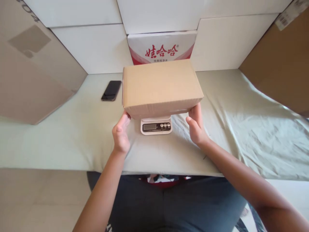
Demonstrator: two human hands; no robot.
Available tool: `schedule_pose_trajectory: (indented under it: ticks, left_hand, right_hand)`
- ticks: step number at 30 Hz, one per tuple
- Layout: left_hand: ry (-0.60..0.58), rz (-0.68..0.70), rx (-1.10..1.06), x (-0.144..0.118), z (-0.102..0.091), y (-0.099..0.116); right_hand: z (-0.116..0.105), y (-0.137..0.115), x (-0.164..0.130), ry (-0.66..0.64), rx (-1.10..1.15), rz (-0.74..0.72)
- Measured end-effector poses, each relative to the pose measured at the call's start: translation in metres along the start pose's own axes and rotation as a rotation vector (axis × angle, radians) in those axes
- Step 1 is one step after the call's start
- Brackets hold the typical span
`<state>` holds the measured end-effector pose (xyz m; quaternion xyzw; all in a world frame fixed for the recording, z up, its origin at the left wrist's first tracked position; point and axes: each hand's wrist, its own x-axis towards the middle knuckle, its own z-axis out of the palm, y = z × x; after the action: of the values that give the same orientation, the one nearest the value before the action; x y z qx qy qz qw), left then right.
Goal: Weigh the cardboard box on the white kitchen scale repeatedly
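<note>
A closed brown cardboard box (161, 83) is over a small white digital scale (156, 131), hiding the weighing plate. Whether the box rests on the plate or hangs just above it, I cannot tell. My left hand (121, 133) grips the box's near left corner from below, its fingertips hidden under the edge. At the near right corner, my right hand (196, 125) holds the underside with the thumb apart in front. The scale's display looks blank, and its row of buttons faces me.
A black phone (111, 90) lies left of the box on the pale green cloth (96, 138). White cartons (91, 48) and a carton with red lettering (161, 42) wall off the back. Large brown cartons stand at the left (36, 71) and right (277, 64).
</note>
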<state>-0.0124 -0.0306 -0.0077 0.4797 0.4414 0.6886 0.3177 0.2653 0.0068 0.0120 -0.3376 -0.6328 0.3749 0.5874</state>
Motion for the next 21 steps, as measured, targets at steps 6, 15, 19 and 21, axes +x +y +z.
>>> schedule_pose_trajectory:
  ticks: [6,15,19,21]
  left_hand:
    - [0.057,-0.043,0.040,-0.003,-0.001,-0.003]
    - [0.065,-0.113,0.057,0.005,0.002,-0.009]
    - [0.064,-0.106,0.052,0.006,0.002,-0.012]
    - [0.071,-0.103,0.050,0.007,0.001,-0.013]
  right_hand:
    - [0.009,-0.001,-0.011,-0.036,0.025,0.033]
    - [0.008,0.015,-0.007,-0.111,0.099,0.047]
    - [0.006,0.021,-0.004,-0.115,0.116,0.006]
    - [0.006,0.022,-0.004,-0.109,0.108,-0.001]
